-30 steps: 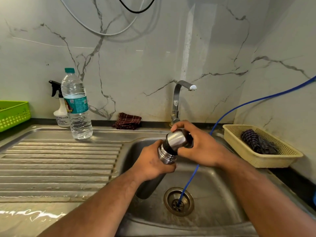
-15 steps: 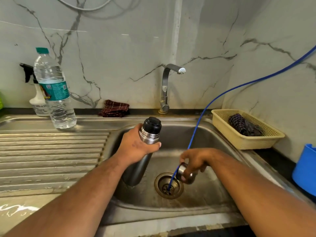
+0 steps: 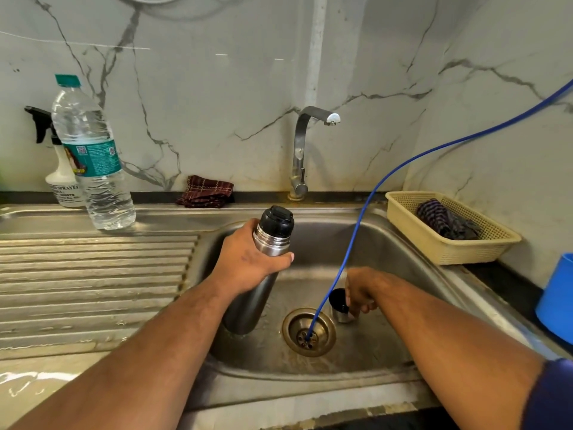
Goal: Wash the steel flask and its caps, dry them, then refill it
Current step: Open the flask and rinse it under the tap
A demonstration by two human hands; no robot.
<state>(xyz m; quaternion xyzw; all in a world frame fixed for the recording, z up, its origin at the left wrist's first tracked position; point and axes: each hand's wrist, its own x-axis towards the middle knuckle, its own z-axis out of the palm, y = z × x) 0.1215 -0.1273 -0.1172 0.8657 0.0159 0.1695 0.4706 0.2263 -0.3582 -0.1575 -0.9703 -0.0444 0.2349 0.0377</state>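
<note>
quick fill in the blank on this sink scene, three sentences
1. The left hand grips the steel flask, whose stopper is ____ in colour.
2. The right hand holds the outer cap low inside the ____.
3. The hose ending in the drain is ____.

Missing words: black; sink; blue

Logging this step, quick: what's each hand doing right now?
Left hand: fingers curled round the steel flask.
Right hand: fingers holding the steel cap, low in the sink.
</note>
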